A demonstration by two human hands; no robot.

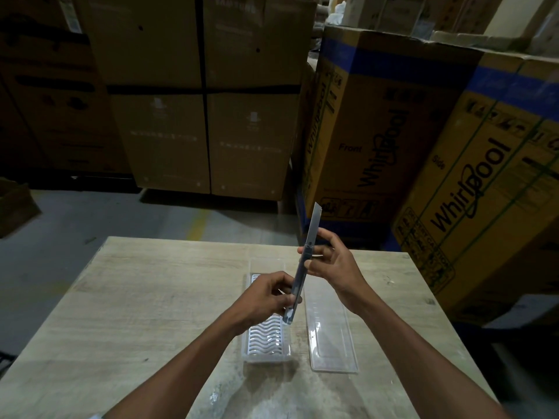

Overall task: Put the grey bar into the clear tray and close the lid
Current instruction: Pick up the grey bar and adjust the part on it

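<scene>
The long grey bar (304,258) is held tilted in the air above the table, its top end pointing up and away. My left hand (267,293) grips its lower part. Higher up, my right hand (328,261) pinches its middle. Under the hands, the clear tray (266,337) with a white wavy insert lies on the table, partly hidden by my left hand. Its clear lid (329,331) lies flat beside it on the right, apart from the tray.
The wooden table (151,313) ends just beyond the tray's far end. Large cardboard boxes (378,122) stand on the floor behind and to the right of it. A small box corner (15,207) shows at the far left.
</scene>
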